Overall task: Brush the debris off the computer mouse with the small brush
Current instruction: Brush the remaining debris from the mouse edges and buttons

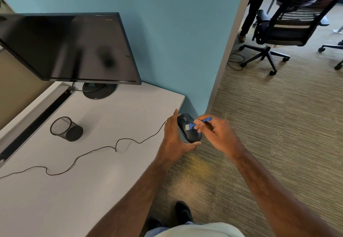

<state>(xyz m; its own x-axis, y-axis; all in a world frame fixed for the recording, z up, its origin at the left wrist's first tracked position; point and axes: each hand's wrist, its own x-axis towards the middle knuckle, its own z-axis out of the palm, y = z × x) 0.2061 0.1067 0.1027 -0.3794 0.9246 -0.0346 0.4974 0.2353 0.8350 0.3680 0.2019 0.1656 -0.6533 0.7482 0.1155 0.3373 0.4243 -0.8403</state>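
A black computer mouse (pixel 189 128) sits a little right of the frame's centre, held up off the desk's right edge over the carpet. The left hand (pixel 175 136) grips it from the left side, fingers reaching along its far end and thumb curled under its near end. A small blue brush (pixel 197 124) lies across the top of the mouse, its pale bristles touching the shell and its handle pointing right. The right hand (pixel 216 132) pinches that handle between thumb and fingertips.

The mouse's thin black cable (pixel 96 150) trails left in loose loops across the white desk (pixel 74 190). Left of centre a black mesh cup (pixel 65 129) lies tipped on its side. A dark monitor (pixel 68 48) stands in the upper left, before a blue wall (pixel 176 32). An office chair (pixel 282 29) stands on the carpet (pixel 278 125) in the upper right.
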